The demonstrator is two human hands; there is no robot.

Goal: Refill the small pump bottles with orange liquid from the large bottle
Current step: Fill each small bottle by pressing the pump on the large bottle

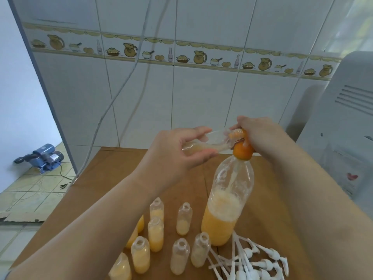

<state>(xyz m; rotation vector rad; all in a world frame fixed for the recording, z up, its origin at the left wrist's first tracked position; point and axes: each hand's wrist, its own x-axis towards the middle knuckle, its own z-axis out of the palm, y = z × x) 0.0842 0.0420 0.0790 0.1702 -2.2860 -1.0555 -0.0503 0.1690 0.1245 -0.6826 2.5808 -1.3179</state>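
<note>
Left hand [181, 150] grips a tipped small bottle [203, 143]; right hand [256, 136] grips the orange funnel [242, 151] on the large bottle [226, 201], fingers hiding the funnel's rim.

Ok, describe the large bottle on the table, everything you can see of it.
The large bottle is clear, thin plastic and stands upright on the wooden table. Orange liquid with a foamy top fills roughly its lower half. An orange funnel sits at its neck, held by the right hand. Small bottles stand left of it, white pumps by its base.
</note>
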